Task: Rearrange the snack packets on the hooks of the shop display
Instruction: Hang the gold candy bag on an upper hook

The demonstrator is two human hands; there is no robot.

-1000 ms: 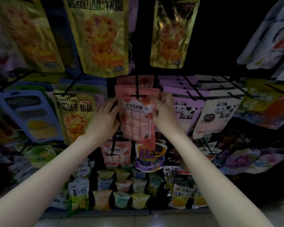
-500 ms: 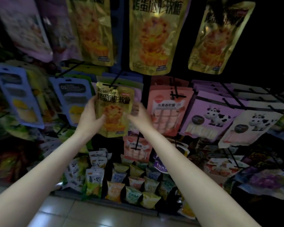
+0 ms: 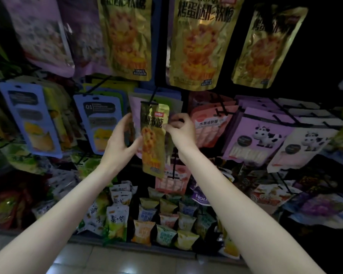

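A: Head cam, what's w/ the gold packet?
B: Hangs mid-display on a black hook, turned edge-on, in front of a pink packet.
A: Hands?
B: Left hand fingers curled on its left edge, thumb on the front. Right hand fingers pinch its right edge near the top.
A: Neighbours?
B: Blue packet to the left, peach packet to the right.
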